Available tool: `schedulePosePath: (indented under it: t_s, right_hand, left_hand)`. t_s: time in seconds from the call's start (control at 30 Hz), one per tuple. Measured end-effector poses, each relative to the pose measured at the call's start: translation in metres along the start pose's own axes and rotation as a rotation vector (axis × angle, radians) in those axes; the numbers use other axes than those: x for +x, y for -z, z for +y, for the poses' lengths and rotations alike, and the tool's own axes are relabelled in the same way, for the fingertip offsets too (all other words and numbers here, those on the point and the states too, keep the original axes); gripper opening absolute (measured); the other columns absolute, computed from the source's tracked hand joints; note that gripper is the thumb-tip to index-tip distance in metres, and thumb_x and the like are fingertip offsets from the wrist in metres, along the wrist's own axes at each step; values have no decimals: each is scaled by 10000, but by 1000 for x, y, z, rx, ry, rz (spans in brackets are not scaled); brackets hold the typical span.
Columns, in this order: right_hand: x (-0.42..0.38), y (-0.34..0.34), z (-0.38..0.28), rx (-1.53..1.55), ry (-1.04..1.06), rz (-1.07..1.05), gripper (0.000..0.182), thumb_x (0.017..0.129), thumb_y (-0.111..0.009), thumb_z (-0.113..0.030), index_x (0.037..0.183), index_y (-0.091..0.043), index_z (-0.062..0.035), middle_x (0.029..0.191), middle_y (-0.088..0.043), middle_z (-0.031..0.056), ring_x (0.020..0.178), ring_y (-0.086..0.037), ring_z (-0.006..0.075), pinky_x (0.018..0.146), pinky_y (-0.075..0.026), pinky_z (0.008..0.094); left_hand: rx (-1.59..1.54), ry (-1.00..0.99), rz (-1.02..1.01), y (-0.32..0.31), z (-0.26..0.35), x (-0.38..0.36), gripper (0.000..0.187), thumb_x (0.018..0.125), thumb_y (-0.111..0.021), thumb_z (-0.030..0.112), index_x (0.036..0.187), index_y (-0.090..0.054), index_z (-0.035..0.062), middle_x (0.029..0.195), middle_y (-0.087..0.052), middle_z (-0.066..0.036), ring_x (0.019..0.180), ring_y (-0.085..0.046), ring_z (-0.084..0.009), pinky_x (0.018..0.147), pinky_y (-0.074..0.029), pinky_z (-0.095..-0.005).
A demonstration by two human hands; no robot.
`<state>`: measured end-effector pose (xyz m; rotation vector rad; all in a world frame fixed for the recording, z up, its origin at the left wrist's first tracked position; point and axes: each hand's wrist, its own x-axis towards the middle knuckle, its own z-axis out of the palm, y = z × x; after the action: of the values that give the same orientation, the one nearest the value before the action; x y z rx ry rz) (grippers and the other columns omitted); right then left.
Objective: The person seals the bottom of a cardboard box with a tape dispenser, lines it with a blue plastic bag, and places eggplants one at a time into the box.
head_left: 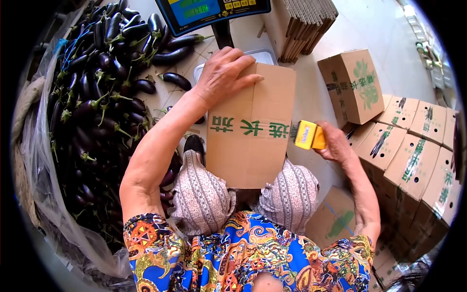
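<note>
A cardboard box point(248, 155) with green lettering stands between my knees, one broad side facing me. At its far left corner, my left hand point(226, 73) grips the top edge, with the thumb lying on the cardboard. My right hand point(335, 141) is closed around a yellow boxy hand tool point(307, 135) with a blue-marked label; its exact kind is hard to make out. The tool is just off the box's right edge, and whether they touch cannot be told.
A heap of eggplants point(97, 112) lies on plastic sheeting point(46, 175) at left. Ahead stands a scale display point(209, 12). Flattened cartons point(306, 24) are stacked behind. Right, packed boxes point(408, 155) form a stack, with another box point(352, 85) beside it.
</note>
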<state>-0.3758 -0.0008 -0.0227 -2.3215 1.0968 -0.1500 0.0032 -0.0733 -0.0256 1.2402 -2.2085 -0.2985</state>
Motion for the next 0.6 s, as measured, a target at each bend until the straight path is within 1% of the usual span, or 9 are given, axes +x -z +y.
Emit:
schedulePosePath:
  t_s: [0.1,0.17,0.23,0.33,0.4,0.47,0.5,0.57,0.6]
  right_hand:
    - [22,-27,-9,97,-16,20,486,722,-745,-147,1128,-496,-55,894,-612,180,854,-630,375,739,-525,404]
    - [22,-36,-2,121,-15,44,465,730,-742,-149,1111,-491,-58,892,-612,182,845,-631,378,725,-526,398]
    - [17,-40,-6,123,-28,72,464,731,-740,-147,1109,-488,-58,894,-614,182,847,-633,378,718,-527,395]
    - [10,-41,-15,114,-45,148,442,698,-741,-107,1068,-509,-43,864,-606,184,807,-631,387,684,-524,393]
    - [3,-30,-23,70,-27,210,434,664,-743,-79,1035,-523,-31,824,-587,179,755,-623,386,651,-516,396]
    - [-11,-7,-29,-41,-30,191,451,654,-746,-85,1038,-517,-24,809,-577,174,740,-618,378,650,-513,400]
    - [-18,6,-36,-99,-37,175,459,649,-747,-88,1039,-514,-20,802,-572,171,733,-616,374,650,-512,402]
    - [-26,27,-58,-111,-140,136,512,614,-738,-43,1070,-509,-5,839,-590,180,789,-623,383,681,-508,410]
    - [-21,33,-71,-150,-125,154,473,645,-733,-96,1045,-498,-6,815,-562,163,745,-612,371,662,-506,418]
  left_hand:
    - [-145,245,429,0,-4,-29,398,904,-624,330,1193,-614,56,1153,-611,-143,1051,-579,-284,933,-454,-348]
    - [-717,710,284,-15,-11,-80,438,981,-519,321,1326,-514,51,1251,-581,-155,1140,-558,-281,1000,-421,-340]
    - [-915,619,231,-82,-3,-152,457,1022,-442,347,1369,-465,51,1237,-588,-111,1126,-565,-234,984,-444,-325]
    - [-1772,1050,81,-63,5,-147,461,1017,-464,306,1411,-422,70,1252,-582,-82,1114,-577,-197,946,-477,-302]
    - [-1800,1009,83,-59,19,-120,454,1010,-479,272,1408,-426,59,1252,-582,-74,1095,-585,-173,908,-498,-290]
    - [-1841,951,20,-77,21,-106,460,997,-504,220,1417,-422,52,1264,-579,-74,1079,-595,-165,884,-521,-298]
    - [-1876,985,4,-90,20,-104,445,996,-510,221,1400,-439,47,1251,-590,-81,1061,-609,-174,867,-532,-299]
    - [-1947,1052,-34,-110,23,-98,418,995,-522,221,1366,-472,37,1226,-610,-95,1025,-636,-190,834,-556,-301]
    - [-1832,1206,-88,-92,36,-84,472,1020,-473,323,1391,-449,32,1298,-572,-102,1114,-595,-205,928,-517,-342]
